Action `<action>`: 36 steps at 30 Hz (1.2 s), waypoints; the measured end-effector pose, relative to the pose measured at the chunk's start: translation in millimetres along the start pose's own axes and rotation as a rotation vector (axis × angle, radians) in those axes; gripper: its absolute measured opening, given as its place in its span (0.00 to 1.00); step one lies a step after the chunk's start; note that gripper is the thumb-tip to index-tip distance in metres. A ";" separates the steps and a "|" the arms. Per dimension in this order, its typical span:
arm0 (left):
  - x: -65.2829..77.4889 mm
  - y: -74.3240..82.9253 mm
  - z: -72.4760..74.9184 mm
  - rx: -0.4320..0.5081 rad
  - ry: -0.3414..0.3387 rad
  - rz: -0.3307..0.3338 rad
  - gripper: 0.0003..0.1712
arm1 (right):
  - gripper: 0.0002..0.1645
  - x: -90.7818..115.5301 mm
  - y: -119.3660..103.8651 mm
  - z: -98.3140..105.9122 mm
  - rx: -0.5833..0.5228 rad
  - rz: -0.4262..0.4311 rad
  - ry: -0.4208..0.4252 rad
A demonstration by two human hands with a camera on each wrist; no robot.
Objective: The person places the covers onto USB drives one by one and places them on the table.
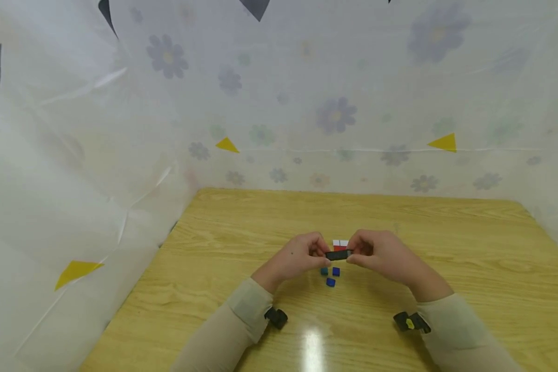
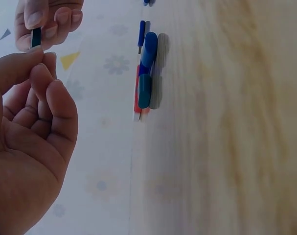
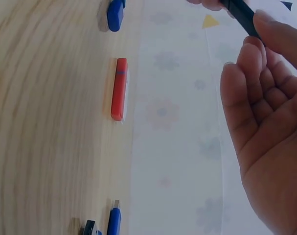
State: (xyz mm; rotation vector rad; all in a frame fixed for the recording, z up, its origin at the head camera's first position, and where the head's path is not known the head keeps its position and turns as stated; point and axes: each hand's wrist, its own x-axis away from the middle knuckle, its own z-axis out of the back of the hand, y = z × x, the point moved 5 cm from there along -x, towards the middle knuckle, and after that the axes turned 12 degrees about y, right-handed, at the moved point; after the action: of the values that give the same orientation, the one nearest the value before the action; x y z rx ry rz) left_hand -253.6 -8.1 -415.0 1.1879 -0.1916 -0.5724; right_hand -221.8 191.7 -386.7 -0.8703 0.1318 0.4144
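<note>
- Head view: a person's left hand (image 1: pixel 302 255) and right hand (image 1: pixel 382 253) come together above a wood-grain table (image 1: pixel 242 232), a black stick (image 1: pixel 337 255) spanning the gap between them.
- Left fingers: thumb and forefinger pinch one end of the stick, the others bending loosely toward the palm, seen in the left wrist view.
- Right fingers: thumb and forefinger grip the opposite end; the rest curl and hold nothing.
- On the tabletop, nearer the person than the stick, lie two blue pieces (image 1: pixel 336 272) and a teal piece (image 1: pixel 324 271); beyond it, a red-and-white item (image 1: pixel 340 248) shows partly covered.
- Right wrist view adds a blue stick (image 3: pixel 114 223) with a metal tip, just beside a dark item (image 3: pixel 89 227) cut off by the frame.
- Step in hand, by appearance: a two-handed join or pull along the black stick; which one, the pictures cannot settle.
- Next move, in judgement, calls for firm pinches and force straight along its length, without twisting.
</note>
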 end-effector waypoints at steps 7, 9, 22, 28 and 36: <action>1.3 0.5 2.3 0.003 0.033 0.012 0.08 | 0.07 -1.7 -3.7 -2.5 0.000 -0.001 0.041; 1.5 1.4 3.1 0.004 0.042 0.022 0.07 | 0.07 -2.1 -3.1 -2.8 0.002 -0.001 0.045; -1.0 -1.3 7.9 -0.030 0.087 0.020 0.08 | 0.07 -4.7 10.0 -3.7 0.094 0.031 0.056; -1.5 -1.8 6.9 -0.028 0.056 0.039 0.12 | 0.08 -6.9 9.2 -4.4 0.176 0.123 0.091; -3.3 -11.2 10.0 0.009 0.067 0.066 0.15 | 0.08 -7.8 20.8 -5.8 0.295 0.040 0.052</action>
State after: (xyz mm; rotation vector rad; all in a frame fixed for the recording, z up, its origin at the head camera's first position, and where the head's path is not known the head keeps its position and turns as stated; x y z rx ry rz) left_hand -264.2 -17.4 -420.9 1.2034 -0.1758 -0.4744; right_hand -237.1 196.8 -403.0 -0.5885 0.2526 0.3977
